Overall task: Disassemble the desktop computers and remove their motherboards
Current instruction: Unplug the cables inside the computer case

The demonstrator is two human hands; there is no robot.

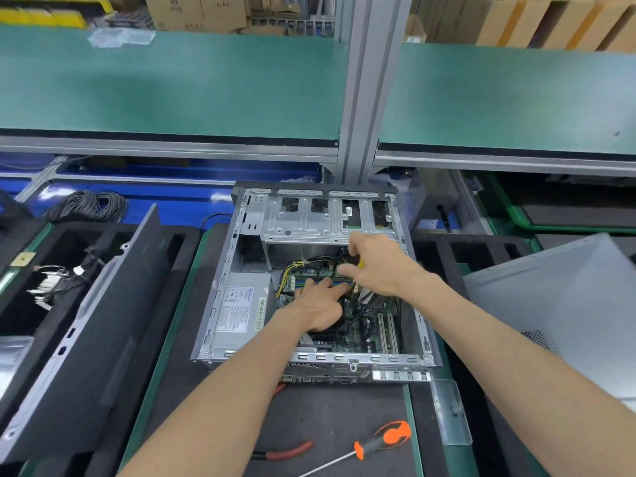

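Desktop case (309, 280) is laid on its side on the dark mat (330, 418), side panel off, interior exposed. Bare grey steel chassis; drive cage (327, 215) is seen at the far end, silver power supply (237, 304) with label along the left wall. Green motherboard (361, 325) is still seated on the case floor, partly covered by black and yellow cables (slots visible bottom right).

Left hand (316, 304) is laid on the board, fingers spread and extended toward the memory sticks (327, 280). Right hand (378, 266) is curled round something with a yellow tip; exactly what is held cannot be told.

Orange-handled screwdriver (378, 442) and red-handled pliers (285, 452) are left on the mat near the front edge.
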